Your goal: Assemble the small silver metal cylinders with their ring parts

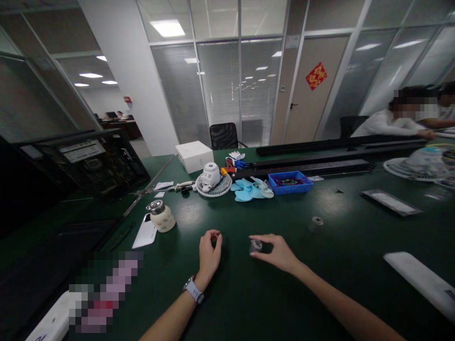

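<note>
Between the thumb and fingers of my right hand is a small grey metal cylinder with a darker top, resting on or just above the green table. To its left, my left hand is closed in a pinch around a tiny dark piece, too small to name. A gap separates the two hands. A similar metal cylinder stands on the table beyond my right hand.
Across the table lie a white fan housing, light blue fan blades and a blue tray of wires. A cream jar stands beside a white phone at left. Other people sit at far right.
</note>
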`<action>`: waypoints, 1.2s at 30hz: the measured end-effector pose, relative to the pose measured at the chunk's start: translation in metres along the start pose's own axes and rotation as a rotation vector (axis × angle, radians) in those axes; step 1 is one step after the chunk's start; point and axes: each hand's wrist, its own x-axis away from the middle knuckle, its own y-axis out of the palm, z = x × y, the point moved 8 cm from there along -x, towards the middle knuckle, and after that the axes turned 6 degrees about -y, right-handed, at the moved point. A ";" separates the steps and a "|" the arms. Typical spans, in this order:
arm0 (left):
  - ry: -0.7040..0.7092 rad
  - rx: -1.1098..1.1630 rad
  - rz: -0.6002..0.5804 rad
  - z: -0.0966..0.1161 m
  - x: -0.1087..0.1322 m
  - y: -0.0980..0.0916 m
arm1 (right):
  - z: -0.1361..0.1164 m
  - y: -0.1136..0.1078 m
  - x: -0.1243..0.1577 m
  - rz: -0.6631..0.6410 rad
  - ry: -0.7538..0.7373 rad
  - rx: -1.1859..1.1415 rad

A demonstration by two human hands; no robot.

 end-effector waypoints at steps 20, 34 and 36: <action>0.281 0.045 -0.210 0.058 0.022 0.028 | 0.011 0.044 -0.006 0.087 -0.019 -0.191; 0.127 -0.364 -0.202 0.008 0.013 0.009 | 0.010 0.042 -0.006 0.052 0.000 -0.174; 0.109 -0.336 -0.180 0.006 0.011 0.008 | 0.008 0.041 -0.005 0.042 0.008 -0.173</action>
